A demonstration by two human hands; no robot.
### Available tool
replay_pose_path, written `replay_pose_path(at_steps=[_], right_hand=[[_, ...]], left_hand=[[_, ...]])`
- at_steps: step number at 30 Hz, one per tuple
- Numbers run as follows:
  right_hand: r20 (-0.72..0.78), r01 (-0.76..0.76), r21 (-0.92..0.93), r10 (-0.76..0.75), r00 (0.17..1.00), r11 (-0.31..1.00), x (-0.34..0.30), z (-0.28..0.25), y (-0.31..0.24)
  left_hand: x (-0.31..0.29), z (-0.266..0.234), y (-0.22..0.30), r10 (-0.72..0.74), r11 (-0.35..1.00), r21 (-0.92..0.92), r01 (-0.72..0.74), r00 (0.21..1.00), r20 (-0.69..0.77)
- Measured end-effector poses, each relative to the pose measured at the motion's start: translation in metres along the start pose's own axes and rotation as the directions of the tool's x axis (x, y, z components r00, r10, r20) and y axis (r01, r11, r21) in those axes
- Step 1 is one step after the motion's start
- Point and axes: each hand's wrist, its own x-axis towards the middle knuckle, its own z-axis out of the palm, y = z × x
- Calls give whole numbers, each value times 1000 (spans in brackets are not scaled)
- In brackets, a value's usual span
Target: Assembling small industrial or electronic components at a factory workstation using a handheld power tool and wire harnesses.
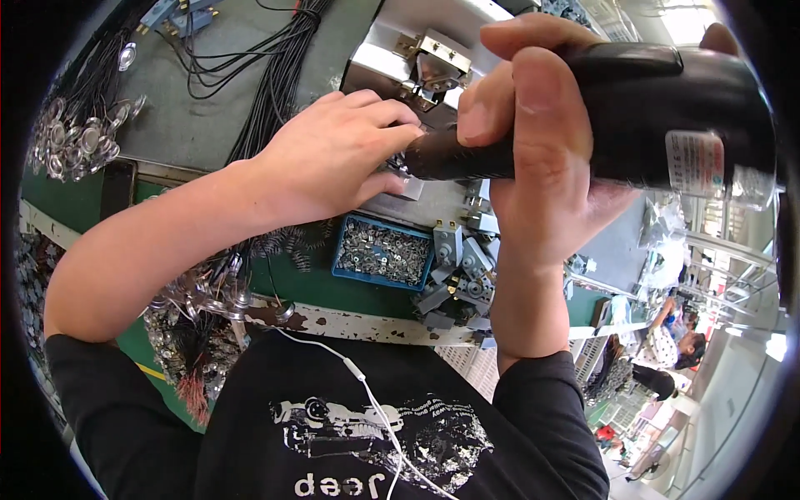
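My right hand (542, 158) is wrapped round a black electric screwdriver (642, 108), which lies nearly level with its narrow end pointing left. That end meets the fingertips of my left hand (333, 150). The left thumb and fingers are closed in a pinch beside a small metal block (412, 188); what they hold is mostly hidden by the fingers and the tool. Just beyond the hands stands a shiny metal fixture (440, 67) with a brass-coloured clamp. On the near side, a blue tray (375, 282) holds many small metal pieces.
Grey plug-like housings (471, 271) are heaped right of the tray. Black cables (275, 92) run across the bench at the far left, near a bunch of round metal-ended leads (83, 142). Loose springs (287, 242) lie left of the tray. Other people (667, 354) are off to the right.
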Motion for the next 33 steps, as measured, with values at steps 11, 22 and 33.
replay_pose_path(at_steps=[11,22,33], right_hand=[[-64,155,6,-154,986,988,3,13,3],[-329,-38,114,74,941,993,2,-27,-30],[206,387,-740,-363,909,550,-53,-84,49]], left_hand=[[3,-4,0,16,999,46,-19,998,65],[1,-35,10,84,994,-78,-73,985,152],[-4,-120,-76,-382,924,-180,338,811,-443]])
